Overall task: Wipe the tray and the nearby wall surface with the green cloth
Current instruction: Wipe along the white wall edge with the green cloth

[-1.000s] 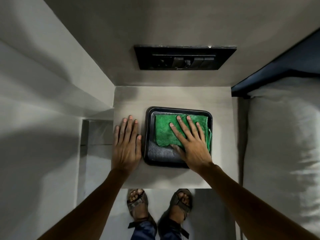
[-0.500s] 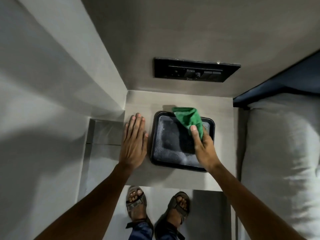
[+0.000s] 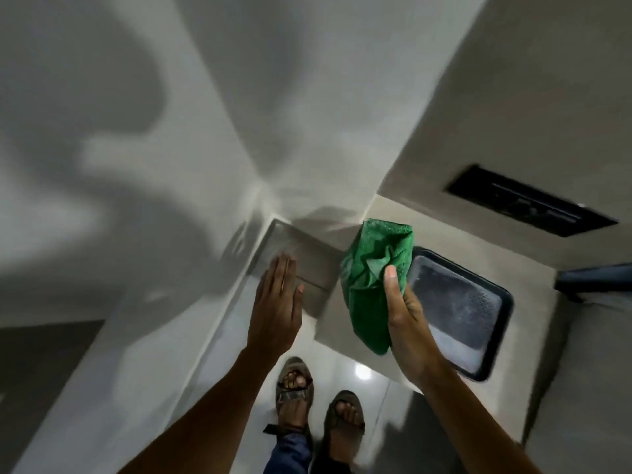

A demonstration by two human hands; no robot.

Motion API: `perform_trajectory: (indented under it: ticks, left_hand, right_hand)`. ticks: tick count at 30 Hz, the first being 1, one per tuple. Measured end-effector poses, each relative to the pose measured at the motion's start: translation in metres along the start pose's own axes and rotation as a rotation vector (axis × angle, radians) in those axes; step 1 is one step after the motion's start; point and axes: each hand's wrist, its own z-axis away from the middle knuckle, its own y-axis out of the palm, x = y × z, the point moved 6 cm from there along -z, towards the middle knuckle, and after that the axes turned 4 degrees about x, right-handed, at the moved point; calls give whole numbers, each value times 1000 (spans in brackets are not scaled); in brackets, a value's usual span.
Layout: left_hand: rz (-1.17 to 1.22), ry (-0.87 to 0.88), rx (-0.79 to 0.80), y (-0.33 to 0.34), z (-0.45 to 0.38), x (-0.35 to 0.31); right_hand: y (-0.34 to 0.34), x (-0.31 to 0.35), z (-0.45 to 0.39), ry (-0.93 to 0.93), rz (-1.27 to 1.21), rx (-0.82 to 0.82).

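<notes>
While our right hand grips the cloth bunched above the counter's left edge beside the tray, left hand hovers, fingers flat, holding nothing.

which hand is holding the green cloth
The right hand grips the bunched green cloth above the tray's left edge; the left hand is open, flat and empty.

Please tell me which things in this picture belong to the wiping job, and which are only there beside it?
For the job: cloth in right hand, tray, wall, left hand.

Only there: switch panel, sandals, bedding.
</notes>
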Motion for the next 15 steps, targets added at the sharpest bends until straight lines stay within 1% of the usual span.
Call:
perform_trajectory:
  ticks: [2,5,11,13,15]
  left_hand:
    - [20,-114,13,-4,30,39]
    - [-3,-200,16,1,77,90]
    - [3,-343,92,43,175,184]
    - [29,-394,99,62,195,208]
    - [75,-478,88,84,214,235]
  right_hand:
    - [40,-16,-8,37,25,85]
    - [90,-45,-20,77,86,197]
    - [152,-150,-69,180,227,286]
    - [168,-180,-87,147,336,336]
    - [178,-215,-105,61,471,362]
